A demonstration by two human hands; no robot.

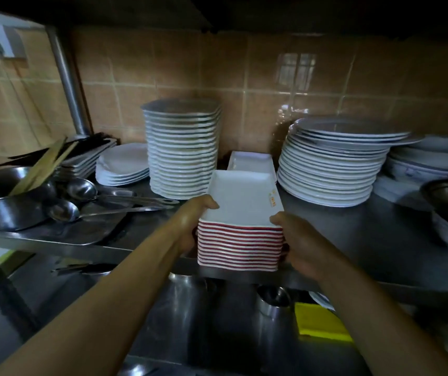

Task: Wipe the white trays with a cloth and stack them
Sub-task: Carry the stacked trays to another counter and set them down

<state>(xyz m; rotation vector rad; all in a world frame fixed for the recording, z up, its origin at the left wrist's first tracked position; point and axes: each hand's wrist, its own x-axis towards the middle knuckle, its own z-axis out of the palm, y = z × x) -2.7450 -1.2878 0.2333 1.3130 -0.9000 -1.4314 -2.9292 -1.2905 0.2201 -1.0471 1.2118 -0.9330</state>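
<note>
On the steel shelf (353, 234), both hands hold red-edged white trays (240, 245).

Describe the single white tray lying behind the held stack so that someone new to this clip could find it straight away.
Start at the steel shelf along the tiled wall, between the tall stack of octagonal plates and the wide stack of round plates. In that gap, right behind the red-edged tray stack held by both hands, lies the lone white tray. It alone is rectangular, low and unheld.
</note>
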